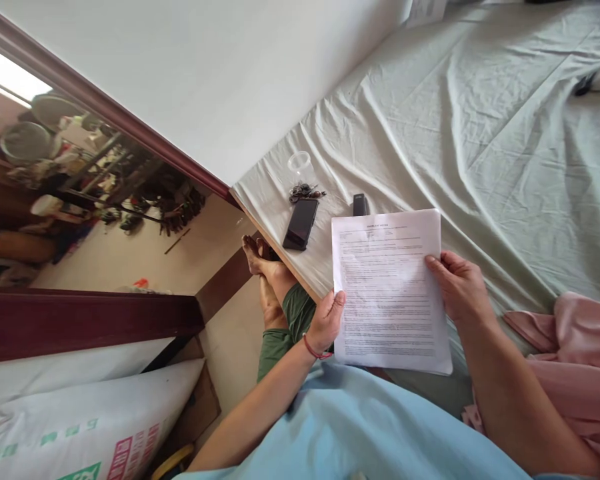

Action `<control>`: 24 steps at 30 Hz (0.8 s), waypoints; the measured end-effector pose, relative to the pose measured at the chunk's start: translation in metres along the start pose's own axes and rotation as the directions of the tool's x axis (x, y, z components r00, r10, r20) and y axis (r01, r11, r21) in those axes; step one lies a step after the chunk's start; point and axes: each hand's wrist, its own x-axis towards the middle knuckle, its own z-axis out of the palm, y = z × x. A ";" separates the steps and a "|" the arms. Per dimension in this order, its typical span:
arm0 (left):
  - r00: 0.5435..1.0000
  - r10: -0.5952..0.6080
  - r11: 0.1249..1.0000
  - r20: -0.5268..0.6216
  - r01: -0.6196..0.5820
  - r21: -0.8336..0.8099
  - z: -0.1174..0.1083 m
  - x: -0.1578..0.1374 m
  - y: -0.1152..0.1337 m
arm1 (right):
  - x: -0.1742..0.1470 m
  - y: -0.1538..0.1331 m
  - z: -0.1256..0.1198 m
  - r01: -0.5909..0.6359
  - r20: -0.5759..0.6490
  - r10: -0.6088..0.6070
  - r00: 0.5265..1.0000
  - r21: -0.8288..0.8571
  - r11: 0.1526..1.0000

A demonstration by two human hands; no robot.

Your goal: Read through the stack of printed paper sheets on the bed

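A stack of printed paper sheets is held up in front of my body, text side toward me. My left hand grips its left edge, thumb on the front and the other fingers behind. On the opposite side my right hand pinches the upper right edge between thumb and fingers. Just beyond the top edge lies a small black object, partly hidden by the sheets. To the left of the paper, a black smartphone rests on the bedsheet, with dark tangled earphones and a clear plastic cup behind it.
A pale green sheet covers the bed, wrinkled. Pink cloth lies at the right. White printed sacks stand at lower left. Through the doorway, a cluttered rack stands on the floor. A white wall borders the bed.
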 end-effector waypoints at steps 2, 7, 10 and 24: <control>1.000 0.019 0.999 -0.012 -0.019 0.035 -0.003 0.001 0.000 | 0.000 -0.001 0.000 -0.007 -0.004 0.008 1.000 0.029 1.000; 0.995 0.056 0.990 -0.085 -0.044 0.134 -0.013 0.003 0.001 | 0.003 0.002 0.000 0.096 -0.065 -0.098 0.993 -0.024 0.995; 0.992 0.065 0.989 -0.106 -0.050 0.138 -0.013 0.003 0.002 | 0.005 0.006 0.000 0.159 -0.055 -0.164 0.985 -0.091 0.983; 0.985 0.091 0.988 -0.145 -0.070 0.140 -0.009 0.005 -0.001 | 0.002 0.006 -0.002 0.170 -0.081 -0.220 0.972 -0.406 0.898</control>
